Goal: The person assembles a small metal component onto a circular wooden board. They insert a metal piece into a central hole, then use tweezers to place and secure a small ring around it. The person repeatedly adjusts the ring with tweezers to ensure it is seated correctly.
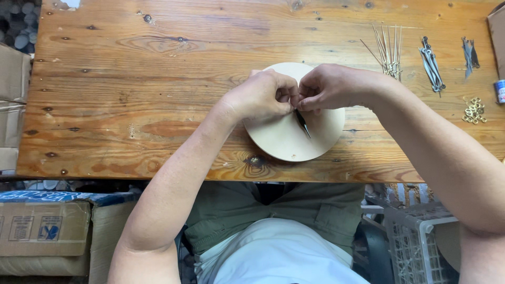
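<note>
Pinching together over a round wooden disc [286,139], the left hand [263,96] and right hand [331,87] both close their fingertips on a thin dark pointed piece [302,122]. It is slender and black, tapering to a sharp tip that slants down toward the person and rests just above the pale disc. The disc lies flat near the front edge of the knotty wooden table [131,105]. Thin metal rods [388,50] and small brass rings [474,110] lie well apart to the right.

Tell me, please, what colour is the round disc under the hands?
Pale beige round disc, head view.
</note>
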